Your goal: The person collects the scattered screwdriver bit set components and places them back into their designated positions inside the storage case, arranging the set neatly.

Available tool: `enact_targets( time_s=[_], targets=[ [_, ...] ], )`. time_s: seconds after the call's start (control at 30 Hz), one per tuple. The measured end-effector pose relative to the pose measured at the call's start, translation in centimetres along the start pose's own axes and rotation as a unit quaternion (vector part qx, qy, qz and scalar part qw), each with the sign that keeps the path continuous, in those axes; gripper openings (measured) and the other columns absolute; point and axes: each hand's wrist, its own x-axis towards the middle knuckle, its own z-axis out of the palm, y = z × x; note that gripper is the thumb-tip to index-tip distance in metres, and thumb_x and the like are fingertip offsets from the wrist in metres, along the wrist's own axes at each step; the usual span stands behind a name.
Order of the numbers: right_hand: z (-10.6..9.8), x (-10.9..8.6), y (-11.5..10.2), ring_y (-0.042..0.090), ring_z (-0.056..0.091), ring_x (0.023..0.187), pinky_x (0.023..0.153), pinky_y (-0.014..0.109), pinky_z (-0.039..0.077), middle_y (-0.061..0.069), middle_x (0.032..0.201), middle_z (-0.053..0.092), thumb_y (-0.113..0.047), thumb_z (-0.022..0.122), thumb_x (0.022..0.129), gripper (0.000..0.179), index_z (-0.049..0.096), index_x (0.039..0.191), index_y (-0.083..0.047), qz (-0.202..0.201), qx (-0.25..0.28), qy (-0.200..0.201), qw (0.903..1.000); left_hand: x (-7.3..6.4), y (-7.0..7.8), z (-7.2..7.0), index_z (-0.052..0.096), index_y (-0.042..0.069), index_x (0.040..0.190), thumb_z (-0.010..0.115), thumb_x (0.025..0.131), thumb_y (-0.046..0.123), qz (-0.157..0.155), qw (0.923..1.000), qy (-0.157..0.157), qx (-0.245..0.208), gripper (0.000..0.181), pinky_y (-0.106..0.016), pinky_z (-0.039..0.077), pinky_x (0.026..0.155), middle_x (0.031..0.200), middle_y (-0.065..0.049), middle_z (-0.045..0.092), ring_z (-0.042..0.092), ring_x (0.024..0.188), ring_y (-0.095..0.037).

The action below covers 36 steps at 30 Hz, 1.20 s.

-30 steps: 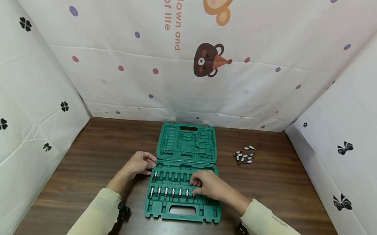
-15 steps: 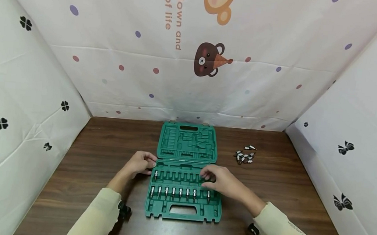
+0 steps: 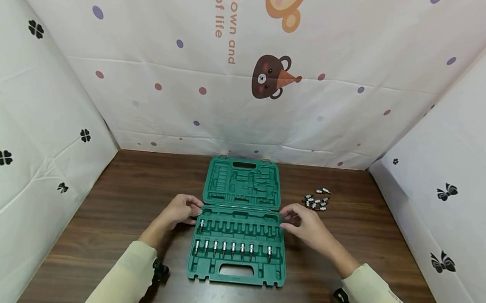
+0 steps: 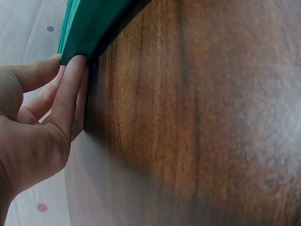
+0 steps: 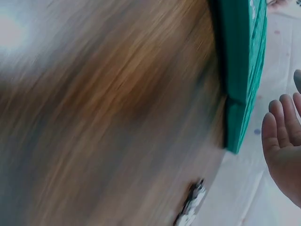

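Observation:
An open green tool case [image 3: 235, 275] lies on the table with its lid [image 3: 242, 182] folded back. Several silver bit sockets [image 3: 224, 248] stand in its lower row, with one slot bare before the rightmost socket. One more bit socket [image 3: 201, 225] sits at the left end of the upper row. My left hand [image 3: 180, 209] pinches the case's left edge near the hinge, thumb [image 4: 44, 70] on the rim and fingers against the side. Just off the case's right edge hovers my right hand [image 3: 306, 224], its fingers [image 5: 277, 117] loosely bent, holding nothing.
A small pile of bit sockets [image 3: 315, 203] lies on the brown wooden table [image 3: 151, 177], right of the lid. Two more sockets [image 3: 322, 191] lie just behind it. Printed white cloth [image 3: 178, 103] encloses the back and sides.
My right hand has moved off the lower row, rightward and away from me, past the case's right edge. That uncovered the rightmost socket. The left hand stays in place.

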Motion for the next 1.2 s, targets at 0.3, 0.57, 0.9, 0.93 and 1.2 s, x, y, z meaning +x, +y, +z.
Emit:
enact_targets(
  time_s=[0.3, 0.57, 0.9, 0.93, 1.2],
  targets=[
    [-1.6, -1.0, 3.4, 0.025, 0.069, 0.103, 0.085, 0.044, 0.060, 0.009, 0.113, 0.070, -0.016, 0.081, 0.091, 0.034, 0.068, 0.121, -0.007, 0.039, -0.035, 0.050, 0.9973, -0.1, 0.0, 0.0, 0.067, -0.003, 0.121, 0.063, 0.100, -0.001, -0.004, 1.0000, 0.001, -0.002, 0.022, -0.037, 0.064, 0.072, 0.105, -0.016, 0.066, 0.068, 0.085, -0.021],
    [-3.1, -1.9, 6.8, 0.032, 0.066, 0.109, 0.089, 0.050, 0.058, 0.012, 0.122, 0.064, -0.014, 0.082, 0.090, 0.040, 0.066, 0.126, -0.006, 0.083, -0.078, 0.087, 0.9896, -0.2, -0.1, 0.1, 0.066, -0.004, 0.122, 0.062, 0.100, -0.001, -0.002, 1.0000, 0.001, -0.003, 0.023, -0.038, 0.064, 0.073, 0.106, -0.017, 0.066, 0.068, 0.086, -0.022],
    [-4.4, -1.9, 9.3, 0.036, 0.065, 0.108, 0.087, 0.053, 0.055, 0.016, 0.123, 0.064, -0.010, 0.082, 0.089, 0.033, 0.069, 0.119, -0.006, 0.073, -0.117, 0.118, 0.9834, 0.1, -0.2, 0.2, 0.068, -0.003, 0.121, 0.063, 0.100, -0.001, -0.009, 0.9999, 0.008, -0.004, 0.021, -0.037, 0.064, 0.072, 0.104, -0.015, 0.066, 0.069, 0.085, -0.022],
    [-4.4, -1.8, 9.5, 0.036, 0.065, 0.107, 0.087, 0.053, 0.055, 0.016, 0.123, 0.064, -0.010, 0.082, 0.089, 0.032, 0.070, 0.118, -0.006, 0.071, -0.123, 0.118, 0.9828, 0.1, -0.2, 0.2, 0.068, -0.002, 0.120, 0.063, 0.100, -0.001, -0.010, 0.9999, 0.009, -0.004, 0.021, -0.036, 0.064, 0.072, 0.104, -0.015, 0.067, 0.069, 0.085, -0.022],
    [-4.4, -1.0, 10.7, 0.036, 0.065, 0.103, 0.085, 0.055, 0.055, 0.016, 0.118, 0.063, -0.011, 0.082, 0.088, 0.030, 0.072, 0.116, -0.005, 0.073, -0.138, 0.113, 0.9812, 0.2, -0.4, 0.2, 0.068, -0.002, 0.119, 0.063, 0.100, -0.001, -0.008, 0.9999, 0.007, -0.006, 0.020, -0.036, 0.064, 0.072, 0.103, -0.015, 0.067, 0.069, 0.084, -0.022]
  ],
)
